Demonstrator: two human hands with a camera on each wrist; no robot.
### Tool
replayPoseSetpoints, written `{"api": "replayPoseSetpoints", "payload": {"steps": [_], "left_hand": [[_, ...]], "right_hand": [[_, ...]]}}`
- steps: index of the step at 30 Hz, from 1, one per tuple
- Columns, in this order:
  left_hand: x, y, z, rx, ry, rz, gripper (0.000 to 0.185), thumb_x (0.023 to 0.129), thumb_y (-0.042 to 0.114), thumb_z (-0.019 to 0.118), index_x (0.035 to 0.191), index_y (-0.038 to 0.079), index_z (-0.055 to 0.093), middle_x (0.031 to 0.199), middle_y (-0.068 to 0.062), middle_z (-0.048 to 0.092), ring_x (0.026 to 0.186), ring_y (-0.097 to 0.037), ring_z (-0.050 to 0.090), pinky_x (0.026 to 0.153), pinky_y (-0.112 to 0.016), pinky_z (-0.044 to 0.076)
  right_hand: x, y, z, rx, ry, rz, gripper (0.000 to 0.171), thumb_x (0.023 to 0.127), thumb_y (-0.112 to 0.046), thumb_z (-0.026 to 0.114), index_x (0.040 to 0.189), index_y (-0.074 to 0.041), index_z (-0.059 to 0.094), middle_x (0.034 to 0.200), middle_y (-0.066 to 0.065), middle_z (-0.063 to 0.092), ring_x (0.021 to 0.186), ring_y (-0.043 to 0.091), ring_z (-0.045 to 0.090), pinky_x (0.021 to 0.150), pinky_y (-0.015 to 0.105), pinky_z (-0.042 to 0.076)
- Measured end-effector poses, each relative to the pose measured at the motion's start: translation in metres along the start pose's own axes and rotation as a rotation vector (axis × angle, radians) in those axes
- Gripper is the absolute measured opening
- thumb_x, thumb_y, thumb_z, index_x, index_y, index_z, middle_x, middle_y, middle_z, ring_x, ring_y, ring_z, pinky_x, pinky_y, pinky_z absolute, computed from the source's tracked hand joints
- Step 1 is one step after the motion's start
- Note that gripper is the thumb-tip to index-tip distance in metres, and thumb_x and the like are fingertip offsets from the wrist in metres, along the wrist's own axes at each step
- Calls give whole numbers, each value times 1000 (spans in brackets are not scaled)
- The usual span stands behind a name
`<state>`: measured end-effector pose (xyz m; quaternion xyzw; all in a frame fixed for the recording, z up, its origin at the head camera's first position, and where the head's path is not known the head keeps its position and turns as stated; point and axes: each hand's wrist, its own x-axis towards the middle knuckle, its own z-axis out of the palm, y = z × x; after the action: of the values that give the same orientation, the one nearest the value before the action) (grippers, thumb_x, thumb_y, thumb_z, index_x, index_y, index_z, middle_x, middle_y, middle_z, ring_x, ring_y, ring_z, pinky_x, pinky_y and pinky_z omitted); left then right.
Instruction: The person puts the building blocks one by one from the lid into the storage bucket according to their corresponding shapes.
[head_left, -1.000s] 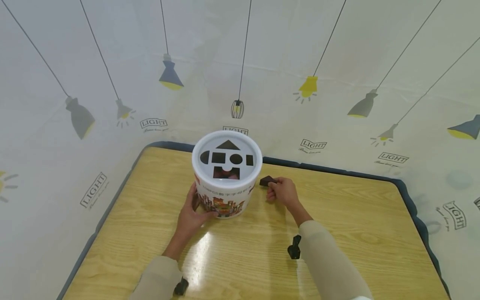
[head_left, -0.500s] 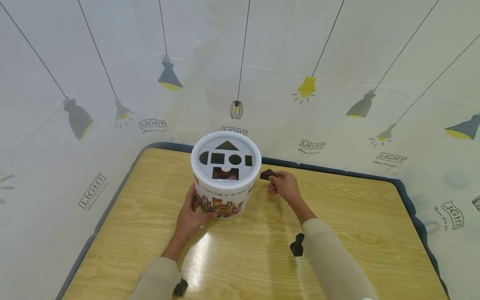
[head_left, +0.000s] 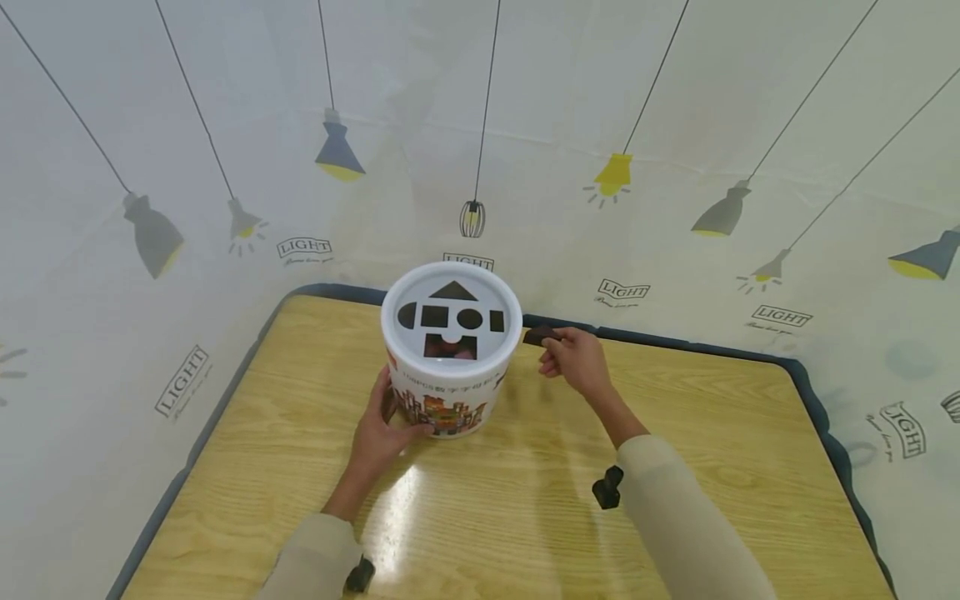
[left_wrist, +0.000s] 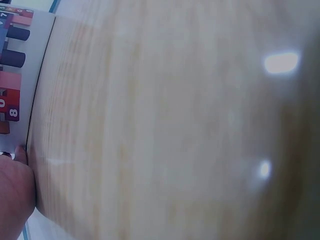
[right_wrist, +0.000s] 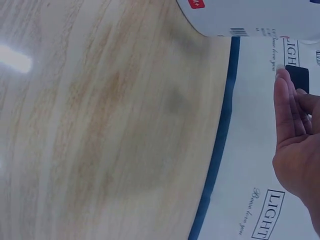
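Observation:
A white bucket (head_left: 450,392) with printed toy blocks on its side stands upright on the table. Triangular, square, round and other cut-outs pierce its white lid (head_left: 450,283). My left hand (head_left: 378,433) grips the bucket low on its left side, thumb across the front; in the left wrist view only part of this hand (left_wrist: 16,185) shows beside the printed wall. My right hand (head_left: 579,362) pinches a small dark block (head_left: 542,335) just right of the lid's rim. In the right wrist view the dark block (right_wrist: 298,77) shows a squarish face between thumb and fingers.
The wood-grain table (head_left: 675,417) has a dark blue edge (head_left: 675,340) along its back. Behind it hangs a pale wall covering (head_left: 555,100) printed with lamps. Small black devices (head_left: 607,487) sit at both sleeves.
My right hand has risen slightly from the table side toward the rim's height, carrying the dark block away from me. My left hand and the bucket have stayed in place.

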<state>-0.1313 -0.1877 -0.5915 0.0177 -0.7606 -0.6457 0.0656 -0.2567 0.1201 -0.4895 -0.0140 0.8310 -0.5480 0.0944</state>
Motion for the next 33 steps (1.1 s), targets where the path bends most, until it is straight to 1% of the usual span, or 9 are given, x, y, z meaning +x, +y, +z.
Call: {"api": "replayPoseSetpoints", "payload": {"steps": [7, 15, 19, 22, 28, 33], "left_hand": [[-1, 0, -1, -3, -3, 0, 119, 64, 16, 92, 152, 46, 17, 155, -3, 35, 142, -24, 34, 121, -36, 28], [0, -1, -1, -5, -5, 2, 120, 64, 17, 92, 153, 45, 16, 156, -4, 34, 143, -25, 33, 121, -39, 27], [-1, 0, -1, 1, -5, -9, 120, 64, 17, 92, 153, 45, 16, 156, -3, 33, 143, -25, 33, 121, -39, 27], [-2, 7, -1, -1, -11, -13, 120, 65, 15, 91, 154, 42, 15, 156, -6, 33, 143, -27, 32, 121, -41, 27], [-7, 30, -3, -2, -33, -9, 119, 67, 9, 89, 157, 27, 14, 156, -15, 31, 143, -34, 30, 121, -47, 26], [-8, 36, -4, 14, -40, -19, 118, 68, 10, 89, 157, 24, 13, 156, -15, 31, 143, -33, 30, 121, -45, 27]], "right_hand": [[-6, -16, -5, -12, 4, -43, 37, 98, -17, 59, 128, 5, 57, 82, 20, 71, 62, 18, 70, 62, 34, 64], [-11, -32, -7, 15, -12, -50, 31, 98, -19, 60, 121, 1, 60, 86, 21, 70, 64, 20, 70, 63, 33, 64], [-13, -39, -7, 13, -18, -67, 32, 98, -19, 60, 123, 1, 60, 88, 23, 69, 65, 20, 70, 63, 33, 64], [-14, -43, -8, 4, -21, -81, 33, 98, -19, 60, 124, 1, 60, 88, 24, 70, 65, 20, 70, 64, 33, 64], [-16, -53, -9, -10, 1, -105, 32, 98, -18, 59, 123, 2, 59, 87, 25, 69, 63, 19, 70, 63, 34, 64], [-19, -61, -11, 1, 11, -106, 32, 98, -18, 59, 123, 2, 59, 89, 27, 68, 63, 17, 70, 63, 32, 64]]}}
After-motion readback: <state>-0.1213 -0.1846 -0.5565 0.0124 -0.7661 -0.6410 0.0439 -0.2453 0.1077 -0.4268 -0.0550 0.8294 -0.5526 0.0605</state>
